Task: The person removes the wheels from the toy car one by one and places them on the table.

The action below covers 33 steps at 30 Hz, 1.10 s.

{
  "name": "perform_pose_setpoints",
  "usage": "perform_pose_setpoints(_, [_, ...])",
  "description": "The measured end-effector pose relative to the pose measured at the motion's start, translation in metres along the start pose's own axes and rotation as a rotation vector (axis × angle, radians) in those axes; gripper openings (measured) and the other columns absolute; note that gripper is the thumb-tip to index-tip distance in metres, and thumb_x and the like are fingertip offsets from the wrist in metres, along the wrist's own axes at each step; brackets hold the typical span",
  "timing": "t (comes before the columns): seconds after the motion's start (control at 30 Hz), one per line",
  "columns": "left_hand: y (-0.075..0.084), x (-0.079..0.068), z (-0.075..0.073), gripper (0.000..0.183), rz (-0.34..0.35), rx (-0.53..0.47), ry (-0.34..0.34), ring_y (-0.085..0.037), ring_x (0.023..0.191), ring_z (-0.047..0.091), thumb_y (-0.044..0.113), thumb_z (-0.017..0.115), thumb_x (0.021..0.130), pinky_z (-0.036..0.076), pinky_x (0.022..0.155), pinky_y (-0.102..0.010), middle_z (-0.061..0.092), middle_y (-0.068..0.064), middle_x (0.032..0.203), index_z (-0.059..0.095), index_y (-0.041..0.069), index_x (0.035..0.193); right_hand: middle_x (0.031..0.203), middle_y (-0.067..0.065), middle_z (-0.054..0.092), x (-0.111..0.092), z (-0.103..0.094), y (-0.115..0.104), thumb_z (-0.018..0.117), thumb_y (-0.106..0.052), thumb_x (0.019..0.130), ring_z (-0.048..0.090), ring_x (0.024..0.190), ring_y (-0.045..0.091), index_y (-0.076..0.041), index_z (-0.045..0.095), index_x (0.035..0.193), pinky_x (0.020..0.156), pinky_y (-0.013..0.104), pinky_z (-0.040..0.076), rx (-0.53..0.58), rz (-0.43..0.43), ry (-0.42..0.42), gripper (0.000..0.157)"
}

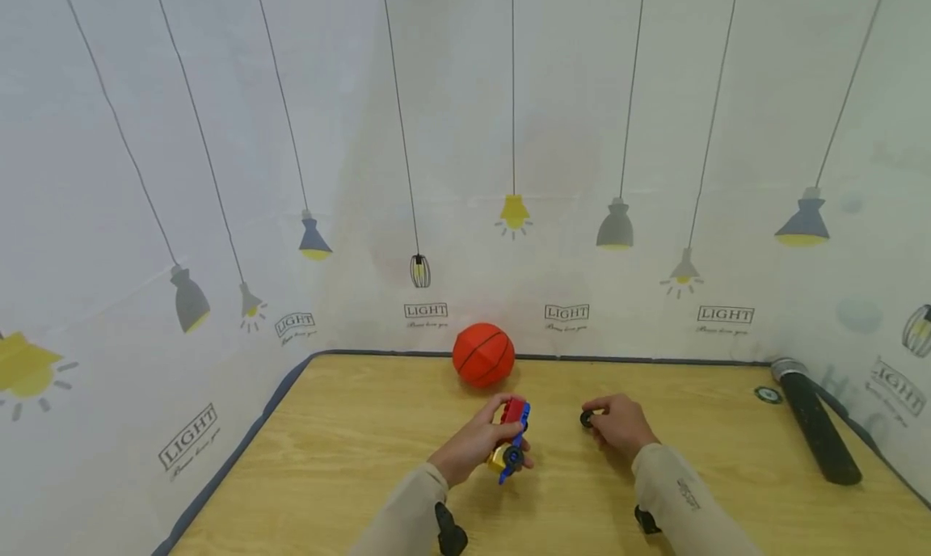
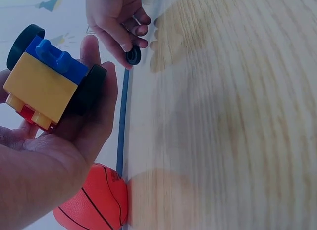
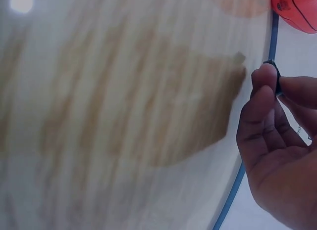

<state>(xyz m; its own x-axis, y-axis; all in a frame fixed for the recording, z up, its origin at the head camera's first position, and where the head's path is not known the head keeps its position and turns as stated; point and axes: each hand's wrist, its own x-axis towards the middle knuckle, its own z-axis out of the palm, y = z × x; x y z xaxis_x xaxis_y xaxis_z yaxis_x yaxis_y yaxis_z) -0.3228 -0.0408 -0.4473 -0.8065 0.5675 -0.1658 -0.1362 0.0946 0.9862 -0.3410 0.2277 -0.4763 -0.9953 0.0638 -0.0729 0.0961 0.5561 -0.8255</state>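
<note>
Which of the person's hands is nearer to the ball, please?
Left. The left hand, gripping the toy, is on the near side of the ball; the right hand, pinching the wheel, is farther off to the right.

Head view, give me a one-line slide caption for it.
Left hand holding a toy vehicle, right hand pinching a small black wheel, red ball beyond them on a wooden table.

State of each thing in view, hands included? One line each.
Block-built toy vehicle: held up, two black wheels visible on it
Left hand: gripping the toy vehicle
Small black wheel: loose, off the vehicle
Right hand: pinching that wheel
Red basketball: resting on table, near back edge
Microphone: lying down; on/off not visible
</note>
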Motion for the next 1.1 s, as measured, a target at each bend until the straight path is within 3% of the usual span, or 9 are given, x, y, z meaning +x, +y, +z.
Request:
perform_pose_setpoints(0.27, [0.0, 0.003, 0.0, 0.044, 0.006, 0.012, 0.0, -0.027, 0.088, 0.076, 0.026, 0.05, 0.106, 0.058, 0.085, -0.036, 0.067, -0.016, 0.107, 0.036, 0.023, 0.148, 0.069, 0.008, 0.068, 0.002, -0.001, 0.006, 0.055, -0.005, 0.095, 0.058, 0.054, 0.015, 0.003, 0.067, 0.118, 0.053, 0.029, 0.048, -0.071, 0.007, 0.016, 0.027])
perform_pose_setpoints(0.67, [0.005, 0.0, -0.001, 0.044, 0.016, 0.018, 0.023, -0.024, 0.085, 0.076, 0.025, 0.049, 0.106, 0.059, 0.077, -0.031, 0.067, -0.016, 0.105, 0.037, 0.022, 0.148, 0.065, 0.007, 0.067, 0.003, 0.0, 0.005, 0.051, -0.006, 0.097, 0.046, 0.042, 0.01, 0.003, 0.065, 0.12, 0.047, 0.025, 0.042, -0.117, -0.006, -0.037, 0.028])
perform_pose_setpoints(1.1, [0.009, 0.0, 0.002, 0.044, 0.028, 0.027, 0.035, -0.024, 0.086, 0.076, 0.026, 0.05, 0.106, 0.058, 0.08, -0.034, 0.067, -0.016, 0.105, 0.037, 0.022, 0.148, 0.067, 0.007, 0.067, 0.005, 0.002, 0.007, 0.052, 0.001, 0.094, 0.055, 0.053, 0.014, 0.004, 0.068, 0.115, 0.053, 0.026, 0.044, -0.179, -0.039, -0.006, 0.027])
